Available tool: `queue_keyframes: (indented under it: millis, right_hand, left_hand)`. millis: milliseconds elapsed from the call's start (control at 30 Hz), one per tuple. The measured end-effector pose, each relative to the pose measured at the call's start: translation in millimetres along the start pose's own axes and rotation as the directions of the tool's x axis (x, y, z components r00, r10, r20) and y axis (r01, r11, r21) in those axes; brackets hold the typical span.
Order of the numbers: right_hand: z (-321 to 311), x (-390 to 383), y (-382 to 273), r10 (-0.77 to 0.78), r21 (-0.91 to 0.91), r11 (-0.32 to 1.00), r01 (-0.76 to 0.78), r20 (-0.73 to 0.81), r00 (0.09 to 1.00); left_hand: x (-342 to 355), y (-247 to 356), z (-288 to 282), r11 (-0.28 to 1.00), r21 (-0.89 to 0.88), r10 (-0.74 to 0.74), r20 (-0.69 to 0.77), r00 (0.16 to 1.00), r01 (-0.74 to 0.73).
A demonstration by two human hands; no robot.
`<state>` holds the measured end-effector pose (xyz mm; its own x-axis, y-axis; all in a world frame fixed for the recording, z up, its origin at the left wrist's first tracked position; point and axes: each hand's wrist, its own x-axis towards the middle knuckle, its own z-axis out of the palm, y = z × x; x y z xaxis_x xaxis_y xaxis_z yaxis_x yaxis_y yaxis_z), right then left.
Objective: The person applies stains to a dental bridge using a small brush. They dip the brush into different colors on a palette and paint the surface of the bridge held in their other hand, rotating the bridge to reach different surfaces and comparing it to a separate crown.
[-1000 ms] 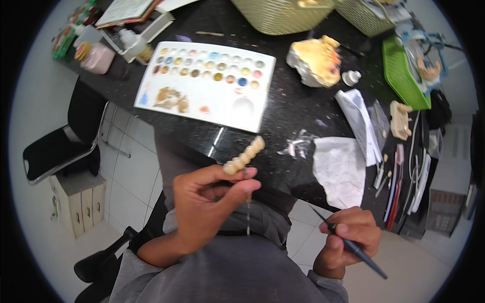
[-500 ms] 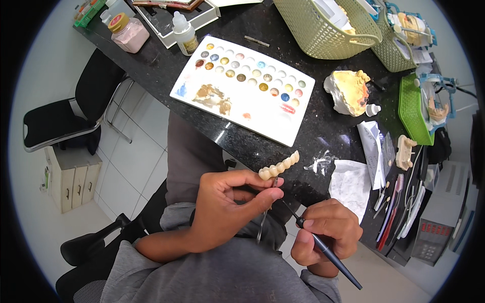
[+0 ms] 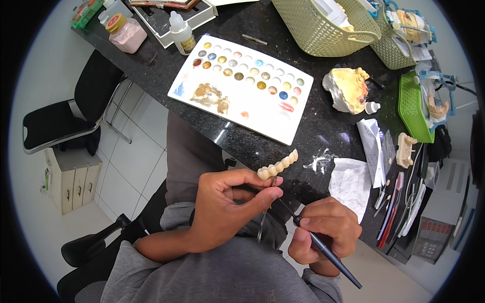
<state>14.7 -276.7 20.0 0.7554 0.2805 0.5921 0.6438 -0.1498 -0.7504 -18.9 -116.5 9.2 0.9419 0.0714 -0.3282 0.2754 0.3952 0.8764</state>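
Note:
My left hand [image 3: 222, 207] pinches a slim metal holder [image 3: 261, 227] between thumb and fingers. On the holder's upper end sits a curved, tooth-coloured dental bridge [image 3: 278, 166] of several units. The way the holder grips the bridge is hidden behind my fingertips. A fine brush [image 3: 327, 252] with a dark blue handle lies in the closed fingers of my right hand [image 3: 331, 230]. Its thin black front end points up and left, close to my left thumb and below the bridge. The tip is too small to make out.
A white palette [image 3: 240, 91] with several coloured wells lies beyond my hands. Right of it are a plaster dental model [image 3: 346, 91], a crumpled white tissue [image 3: 349, 187] and several slim tools [image 3: 394, 212]. Baskets [image 3: 326, 33], a dropper bottle [image 3: 182, 35] and a powder jar [image 3: 126, 35] stand farther back.
My right hand and the brush have shifted very slightly left. My left hand keeps its hold on the metal holder, and the bridge stays almost in place.

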Motion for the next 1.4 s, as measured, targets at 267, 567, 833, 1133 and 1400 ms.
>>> queue_keyframes:
  millis: [267, 567, 833, 1133, 1400]
  right_hand:
    - [-5, -1, -5, 0.043, 0.032, 0.999, -0.042, -0.012, 0.999]
    - [8, 10, -5, -0.003, 0.039, 0.999, 0.004, -0.042, 0.999]
    - [12, 12, 2, -0.060, -0.009, 0.998, 0.060, -0.026, 0.998]
    - [11, 13, 1, -0.049, -0.022, 0.999, 0.049, -0.011, 0.999]
    - [6, 7, -3, -0.006, -0.026, 1.000, 0.006, -0.017, 1.000]
  left_hand:
    - [-1, 1, 1, 1.000, 0.012, 0.005, -0.001, 1.000, -0.005]
    - [0, 3, 0, 0.999, 0.044, -0.006, 0.023, 1.000, 0.005]
    - [0, 1, -3, 0.997, 0.072, 0.010, 0.053, 0.999, -0.014]
    - [0, -1, -3, 0.999, 0.044, 0.005, 0.043, 0.999, -0.007]
    - [-1, 1, -4, 0.997, 0.072, -0.007, 0.061, 0.998, 0.002]
